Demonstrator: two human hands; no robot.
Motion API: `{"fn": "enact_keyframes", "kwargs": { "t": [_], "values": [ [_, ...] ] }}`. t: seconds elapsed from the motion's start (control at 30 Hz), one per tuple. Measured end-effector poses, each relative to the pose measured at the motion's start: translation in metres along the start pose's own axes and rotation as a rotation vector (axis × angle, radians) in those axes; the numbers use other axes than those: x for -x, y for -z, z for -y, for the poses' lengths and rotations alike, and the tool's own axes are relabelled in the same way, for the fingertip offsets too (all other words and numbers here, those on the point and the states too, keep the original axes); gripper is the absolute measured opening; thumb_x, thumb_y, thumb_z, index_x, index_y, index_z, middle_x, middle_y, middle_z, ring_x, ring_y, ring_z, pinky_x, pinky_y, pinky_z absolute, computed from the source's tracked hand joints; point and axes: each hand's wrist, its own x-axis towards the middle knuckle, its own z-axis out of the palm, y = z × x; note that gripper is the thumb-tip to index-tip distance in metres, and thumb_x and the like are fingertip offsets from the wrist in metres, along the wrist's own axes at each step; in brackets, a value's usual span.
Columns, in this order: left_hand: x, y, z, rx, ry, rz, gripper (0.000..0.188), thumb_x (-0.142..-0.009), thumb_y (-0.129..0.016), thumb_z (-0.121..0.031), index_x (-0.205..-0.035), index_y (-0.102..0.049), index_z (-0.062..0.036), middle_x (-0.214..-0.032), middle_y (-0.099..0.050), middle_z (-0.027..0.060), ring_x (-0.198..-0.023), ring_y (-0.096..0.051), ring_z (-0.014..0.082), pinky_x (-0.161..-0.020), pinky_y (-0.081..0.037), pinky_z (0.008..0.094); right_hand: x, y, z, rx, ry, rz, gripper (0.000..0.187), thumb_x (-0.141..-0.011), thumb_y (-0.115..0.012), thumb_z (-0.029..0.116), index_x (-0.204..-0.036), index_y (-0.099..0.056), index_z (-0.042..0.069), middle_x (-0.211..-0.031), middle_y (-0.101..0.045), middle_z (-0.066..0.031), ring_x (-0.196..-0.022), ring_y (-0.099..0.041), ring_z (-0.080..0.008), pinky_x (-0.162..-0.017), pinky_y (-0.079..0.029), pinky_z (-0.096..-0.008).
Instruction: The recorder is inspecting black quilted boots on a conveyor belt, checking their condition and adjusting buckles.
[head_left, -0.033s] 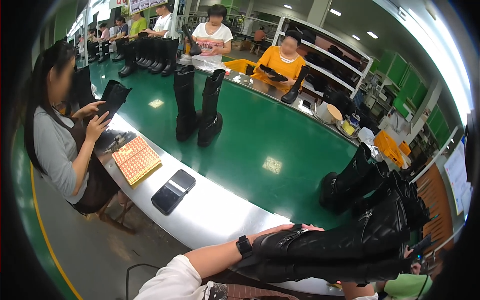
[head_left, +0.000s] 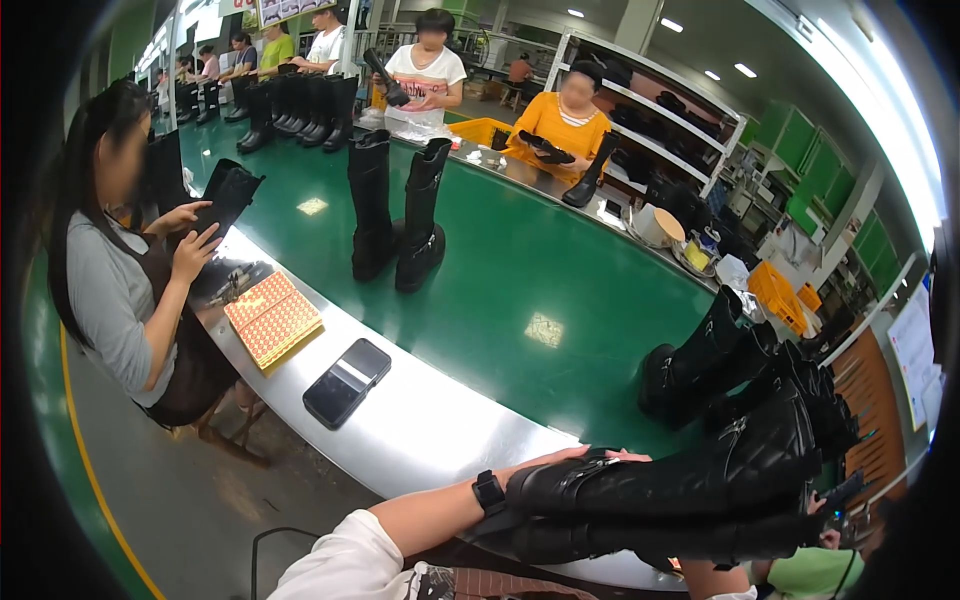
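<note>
A pair of black quilted knee-high boots (head_left: 690, 490) with buckled straps lies sideways across my front, over the bench's near edge. My left hand (head_left: 548, 462) reaches round the far side of the foot end and grips the boots there; most of its fingers are hidden behind the leather. A black watch is on that wrist. Under the shafts, only my right forearm (head_left: 716, 580) shows, and the boots cover the hand. Several more black boots (head_left: 700, 350) stand close beyond the shafts, at the right.
Two black boots (head_left: 370, 215) stand upright on the green belt (head_left: 500, 290). A phone (head_left: 347, 383) and an orange-patterned pad (head_left: 273, 318) rest on the metal ledge (head_left: 430, 430). At the left a co-worker (head_left: 110, 270) handles a boot; others work across the belt.
The far co-worker in the white top has tipped a boot slightly. The boots before me have shifted very little, with a slightly wider gap between their shafts.
</note>
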Motion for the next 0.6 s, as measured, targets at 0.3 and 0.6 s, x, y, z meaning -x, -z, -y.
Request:
{"fn": "enact_keyframes", "kwargs": {
  "t": [0.3,0.6],
  "values": [
    [0.056,0.017,-0.075,-0.06,-0.821,-0.787,0.032,-0.093,-0.052,-0.027,-0.116,-0.052,-0.0057,-0.096,-0.057,0.0121,-0.089,-0.058,0.026,-0.081,-0.049,0.0376,-0.102,-0.018,0.035,0.074,0.111,-0.545,0.056,-0.076,-0.07,0.001,-0.127,-0.049,-0.004,-0.12,-0.059,-0.0113,-0.111,-0.055,-0.0225,-0.096,-0.044,-0.0338],
    [0.054,0.022,-0.061,-0.282,-0.705,-0.816,0.024,-0.094,-0.051,-0.015,-0.113,-0.049,-0.0024,-0.086,-0.059,0.0093,-0.079,-0.059,0.0205,-0.072,-0.05,0.0336,-0.295,0.123,0.012,1.109,-0.297,-1.01,0.107,-0.058,-0.08,0.059,-0.144,-0.037,0.012,-0.149,-0.022,-0.025,-0.136,-0.028,-0.0412,-0.103,-0.035,-0.0566]
  ]
}}
